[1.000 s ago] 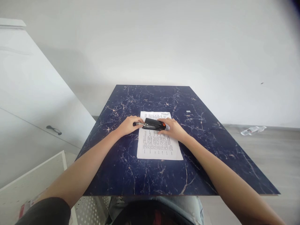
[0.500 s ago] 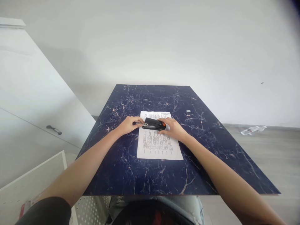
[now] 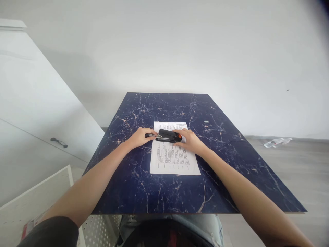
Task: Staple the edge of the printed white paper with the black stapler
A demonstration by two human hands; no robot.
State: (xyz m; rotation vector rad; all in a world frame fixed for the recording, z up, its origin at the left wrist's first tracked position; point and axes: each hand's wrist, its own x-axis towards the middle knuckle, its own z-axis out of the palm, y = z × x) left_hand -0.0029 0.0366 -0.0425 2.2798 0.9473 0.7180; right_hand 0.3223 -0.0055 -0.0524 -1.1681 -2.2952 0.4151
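A black stapler [image 3: 168, 135] with an orange spot at its right end is held over printed sheets of paper [image 3: 172, 161]. My right hand [image 3: 189, 139] grips its right end, thumb on the near side and fingers on the far side. At the other end, my left hand [image 3: 142, 136] is closed, pinching a dark slim part that sticks out of the stapler. Metal shows between the stapler's upper and lower parts near those fingertips. The fingers hide the exact shape of the pinched part.
The sheets lie on a dark blue marble-patterned table [image 3: 159, 195]. A small white piece [image 3: 206, 121] lies at the right rear. A white cabinet [image 3: 33, 103] stands left, and a clear plastic package [image 3: 277, 142] is on the floor at right.
The left hand has shifted very slightly, and more of the dark part shows by its fingertips. The right hand, stapler and sheets stay nearly still.
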